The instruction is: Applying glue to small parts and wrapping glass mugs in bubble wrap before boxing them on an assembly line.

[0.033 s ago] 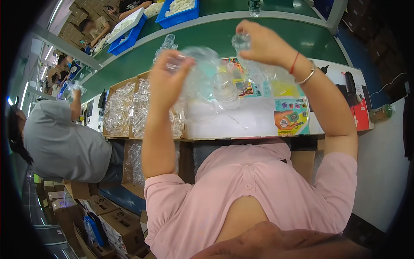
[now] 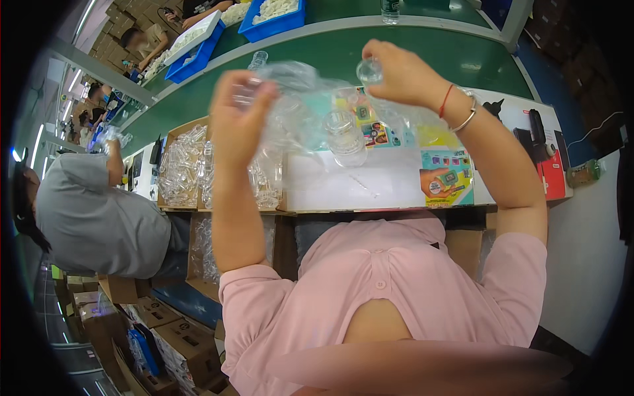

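Note:
My left hand [image 2: 239, 109] is closed around a clear plastic piece, its fingers curled. Beside it spreads a blurred clear plastic bag [image 2: 294, 78]; whether the same fingers grip it I cannot make out. Over to the right, my right hand [image 2: 406, 74] pinches a clear round plastic piece [image 2: 370, 70]. Between and below both hands, a clear plastic jar-like container [image 2: 347, 142] rests on the white board. More clear film lies blurred under my right wrist.
Cardboard trays [image 2: 178, 168] full of small clear plastic parts stand by my left forearm. Another clear piece [image 2: 258, 60] is behind my left hand. Colourful printed sheets [image 2: 449, 178] cover part of the board. Blue bins [image 2: 272, 20] are at the back; a co-worker in grey [image 2: 105, 211] sits left.
My left hand has shifted left with its clear piece, and the blurred film has changed shape. My right hand has sunk slightly, still pinching the round piece.

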Available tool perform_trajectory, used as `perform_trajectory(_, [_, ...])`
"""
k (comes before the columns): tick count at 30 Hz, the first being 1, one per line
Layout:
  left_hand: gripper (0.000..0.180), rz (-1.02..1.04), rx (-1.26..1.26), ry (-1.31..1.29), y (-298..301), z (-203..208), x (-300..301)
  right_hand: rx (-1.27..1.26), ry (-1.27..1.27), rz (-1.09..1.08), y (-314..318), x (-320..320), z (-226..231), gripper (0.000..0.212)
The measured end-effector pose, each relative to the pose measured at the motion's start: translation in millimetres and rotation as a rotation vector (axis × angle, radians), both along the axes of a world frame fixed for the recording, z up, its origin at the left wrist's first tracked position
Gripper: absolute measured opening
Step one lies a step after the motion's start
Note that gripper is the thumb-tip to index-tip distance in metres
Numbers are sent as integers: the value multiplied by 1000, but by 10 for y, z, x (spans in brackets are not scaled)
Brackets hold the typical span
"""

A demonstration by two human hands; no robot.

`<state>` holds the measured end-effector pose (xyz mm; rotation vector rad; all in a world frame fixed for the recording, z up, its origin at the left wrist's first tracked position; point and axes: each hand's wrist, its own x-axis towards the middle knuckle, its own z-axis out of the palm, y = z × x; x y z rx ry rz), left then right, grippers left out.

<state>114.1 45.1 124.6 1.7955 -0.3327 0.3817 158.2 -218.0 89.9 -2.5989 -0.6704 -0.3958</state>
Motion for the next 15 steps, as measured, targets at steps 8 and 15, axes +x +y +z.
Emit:
perform_trajectory(8, [21, -28, -69, -403, 461, 538, -158, -146, 57, -51, -91, -91, 29, 46])
perform_trajectory(15, [38, -430, -123, -322, -260, 519, -178, 827, 93, 650, 433, -331, 1170, 29])
